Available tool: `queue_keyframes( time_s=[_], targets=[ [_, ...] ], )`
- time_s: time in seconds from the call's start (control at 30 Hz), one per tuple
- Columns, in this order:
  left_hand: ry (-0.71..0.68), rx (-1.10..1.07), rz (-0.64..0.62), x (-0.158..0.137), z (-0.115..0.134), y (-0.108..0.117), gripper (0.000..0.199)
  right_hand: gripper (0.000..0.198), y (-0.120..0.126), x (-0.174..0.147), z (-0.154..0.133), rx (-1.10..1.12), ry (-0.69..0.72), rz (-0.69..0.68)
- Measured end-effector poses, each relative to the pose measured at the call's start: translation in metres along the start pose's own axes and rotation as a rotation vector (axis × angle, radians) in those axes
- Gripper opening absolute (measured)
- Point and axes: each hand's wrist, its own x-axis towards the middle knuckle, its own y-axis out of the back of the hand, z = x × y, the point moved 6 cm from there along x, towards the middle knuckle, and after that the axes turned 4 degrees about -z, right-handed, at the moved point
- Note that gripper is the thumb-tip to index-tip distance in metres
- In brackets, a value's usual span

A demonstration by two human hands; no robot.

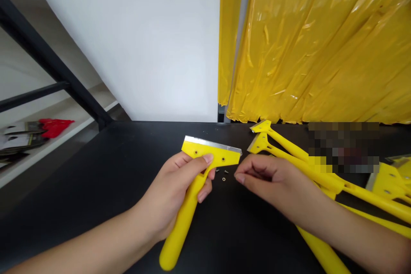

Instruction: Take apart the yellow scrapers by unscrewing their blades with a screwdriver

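My left hand [180, 188] grips a yellow plastic scraper [192, 188] by its handle, with the thumb on the wide head. The head carries a metal blade [212, 143] along its far edge and has small screw holes. My right hand [269, 177] hovers just right of the scraper head with fingertips pinched together; whether it holds a small screw I cannot tell. A few tiny screws [224, 175] lie on the black table [128, 158] between the two hands.
Several more yellow scrapers [289, 147] lie in a pile at the right, under and behind my right arm. Yellow plastic sheeting [321, 43] hangs behind the table beside a white wall. Red and grey items [53, 126] rest on a shelf at the far left.
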Motion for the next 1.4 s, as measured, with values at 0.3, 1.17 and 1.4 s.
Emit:
queue_keyframes(
  time_s=[0.3,1.17,1.4],
  targets=[
    [0.031,-0.109,-0.046,-0.006,-0.004,-0.008,0.036,0.038,-0.007,0.001,0.002,0.674,-0.149,-0.044],
    [0.036,0.025,-0.023,-0.005,-0.001,-0.008,0.044,0.042,-0.006,-0.003,-0.005,0.555,-0.106,-0.104],
    [0.02,0.045,0.025,0.003,0.001,0.005,0.042,0.042,0.038,-0.004,0.012,-0.017,-0.089,0.167]
  ],
)
